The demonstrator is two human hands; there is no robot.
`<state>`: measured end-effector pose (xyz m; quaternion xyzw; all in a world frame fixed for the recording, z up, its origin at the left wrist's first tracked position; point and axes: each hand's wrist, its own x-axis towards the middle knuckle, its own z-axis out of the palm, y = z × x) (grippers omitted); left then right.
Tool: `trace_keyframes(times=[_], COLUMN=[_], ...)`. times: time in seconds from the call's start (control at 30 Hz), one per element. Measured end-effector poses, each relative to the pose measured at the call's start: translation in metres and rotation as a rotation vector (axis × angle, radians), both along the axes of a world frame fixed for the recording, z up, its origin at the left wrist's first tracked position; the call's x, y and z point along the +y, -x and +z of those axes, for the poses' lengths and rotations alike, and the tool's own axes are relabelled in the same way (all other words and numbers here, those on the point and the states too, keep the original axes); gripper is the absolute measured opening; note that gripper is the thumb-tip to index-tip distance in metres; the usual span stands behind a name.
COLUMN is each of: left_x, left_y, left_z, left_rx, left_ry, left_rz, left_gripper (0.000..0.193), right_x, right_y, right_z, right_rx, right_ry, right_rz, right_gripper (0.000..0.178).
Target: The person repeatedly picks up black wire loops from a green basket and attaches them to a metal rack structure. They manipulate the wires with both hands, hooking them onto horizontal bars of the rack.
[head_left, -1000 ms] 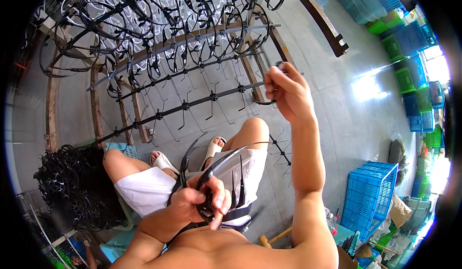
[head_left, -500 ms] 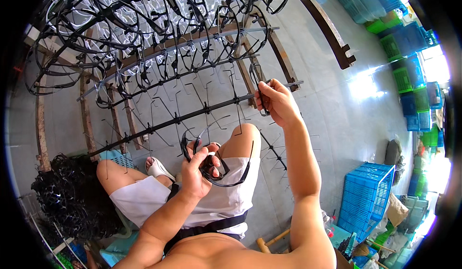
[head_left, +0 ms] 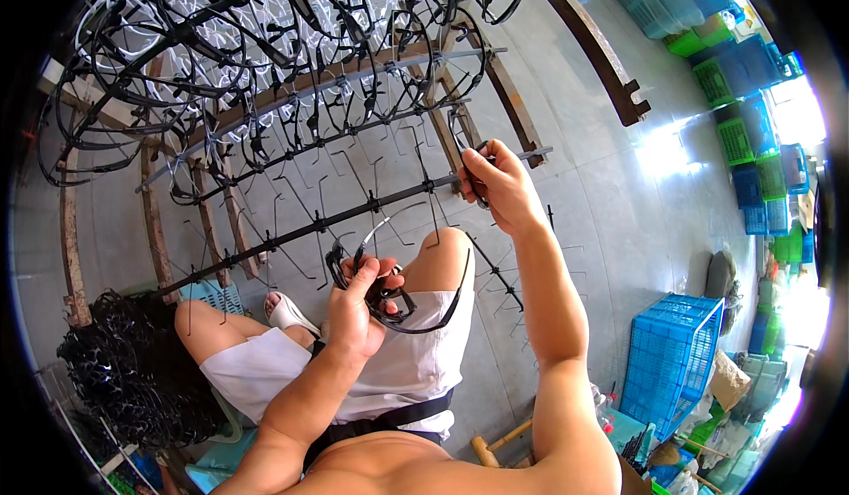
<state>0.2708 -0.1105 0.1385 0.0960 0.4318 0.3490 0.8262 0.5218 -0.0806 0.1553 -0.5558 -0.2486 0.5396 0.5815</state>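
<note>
Our left hand (head_left: 358, 305) curls round black frames (head_left: 424, 330); our right hand (head_left: 498, 185) pinches another frame (head_left: 459, 144) at two o'clock, by the hooked bar (head_left: 323, 223); blue crate (head_left: 663, 349), four o'clock.

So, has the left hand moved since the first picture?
Yes, the left hand has moved forward, nearer to the black hooked rod.

No lettering, number, label, brand or sign can be read anywhere in the head view (the stacked bins (head_left: 734, 141) along the right rim show too small to tell).
</note>
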Motion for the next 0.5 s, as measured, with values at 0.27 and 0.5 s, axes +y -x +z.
trace_keyframes(times=[0.27,0.5], left_x=[0.0010,-0.0001], left_y=[-0.0003,-0.0009], left_z=[-0.0004,-0.0017], left_rx=[-0.039,-0.053], left_ry=[-0.021,-0.036], left_rz=[0.031,0.038], left_gripper=[0.010,0.010], right_x=[-0.0067,0.0015], right_y=[-0.0032,-0.0006], right_z=[0.0044,0.0066], right_rx=[0.087,0.058], right_ry=[-0.017,0.035], right_rz=[-0.014,0.018], right_gripper=[0.024,0.025])
